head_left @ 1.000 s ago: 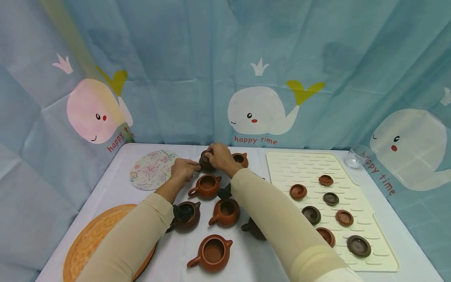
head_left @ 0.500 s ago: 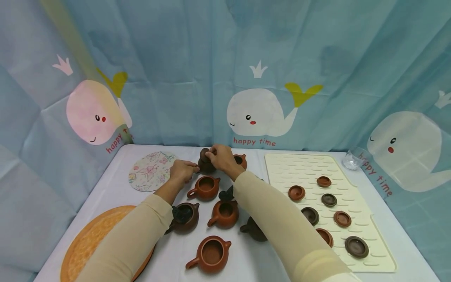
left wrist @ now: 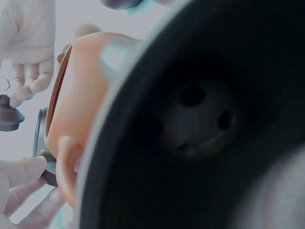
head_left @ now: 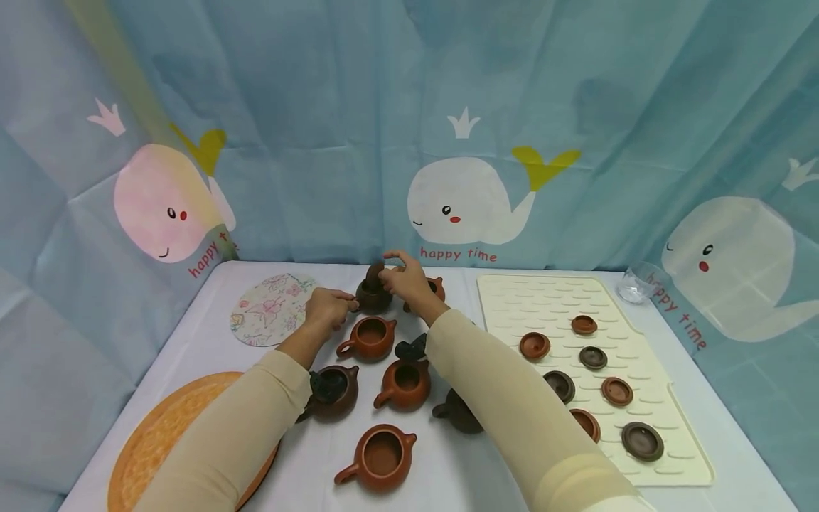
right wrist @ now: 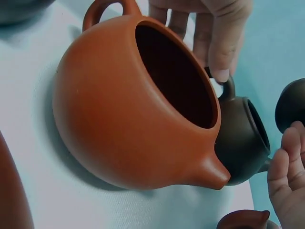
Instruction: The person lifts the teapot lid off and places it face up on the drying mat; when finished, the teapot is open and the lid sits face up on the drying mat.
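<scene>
My left hand (head_left: 328,308) pinches the handle of a dark brown teapot (head_left: 374,296) at the back of the table; in the right wrist view that handle (right wrist: 229,88) is between thumb and fingers. Just above the pot's mouth, my right hand (head_left: 408,281) holds its dark lid (head_left: 375,273), tilted on edge, with the index finger stretched out. The teapot's opening (right wrist: 257,121) shows uncovered. A reddish clay teapot (head_left: 371,337) stands in front of it, and another reddish teapot (head_left: 437,286) is partly hidden behind my right hand.
Several more open teapots stand nearer me, including a reddish one (head_left: 382,459) and a dark one (head_left: 335,393). On the right, a cream mat (head_left: 534,299) bears several upturned lids, with a clear glass (head_left: 640,283) behind. A floral round mat (head_left: 265,313) and an orange round board (head_left: 173,412) lie left.
The dark lid has come up off the teapot and turned on edge in my right hand, whose index finger has straightened. My left hand keeps its hold on the handle.
</scene>
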Available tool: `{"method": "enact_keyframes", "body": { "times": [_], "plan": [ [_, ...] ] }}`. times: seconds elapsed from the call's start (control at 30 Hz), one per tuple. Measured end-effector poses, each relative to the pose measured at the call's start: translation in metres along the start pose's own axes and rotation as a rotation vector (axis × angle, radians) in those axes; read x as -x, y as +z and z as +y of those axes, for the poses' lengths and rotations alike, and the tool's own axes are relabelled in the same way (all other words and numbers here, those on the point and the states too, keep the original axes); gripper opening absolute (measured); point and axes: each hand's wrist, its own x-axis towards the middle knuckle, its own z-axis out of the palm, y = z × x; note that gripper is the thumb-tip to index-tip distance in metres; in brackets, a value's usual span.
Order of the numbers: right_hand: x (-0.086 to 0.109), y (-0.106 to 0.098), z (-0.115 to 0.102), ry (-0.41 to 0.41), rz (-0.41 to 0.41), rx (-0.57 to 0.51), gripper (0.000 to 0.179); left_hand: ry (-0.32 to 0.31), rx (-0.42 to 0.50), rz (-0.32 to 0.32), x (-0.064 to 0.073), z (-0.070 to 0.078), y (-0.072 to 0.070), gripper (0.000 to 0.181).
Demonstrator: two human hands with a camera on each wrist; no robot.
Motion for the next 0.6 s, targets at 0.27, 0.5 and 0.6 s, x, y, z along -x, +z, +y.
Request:
{"method": "enact_keyframes", "body": {
  "times": [0.27,0.5,0.6],
  "plan": [
    [-0.0022,-0.0011,-0.0022,0.09,-0.098,-0.272,0.038,-0.006,-0.023,0.001,-0.0003,0.0019,-0.001,0.019],
    [0.002,-0.0053,-0.0049,0.13,-0.119,-0.382,0.028,-0.015,-0.006,-0.006,-0.0013,0.002,-0.0003,0.019],
    [0.005,-0.0081,-0.0047,0.125,-0.117,-0.382,0.029,-0.013,-0.008,-0.006,-0.0017,0.0015,0.0006,0.019]
  ]
}}
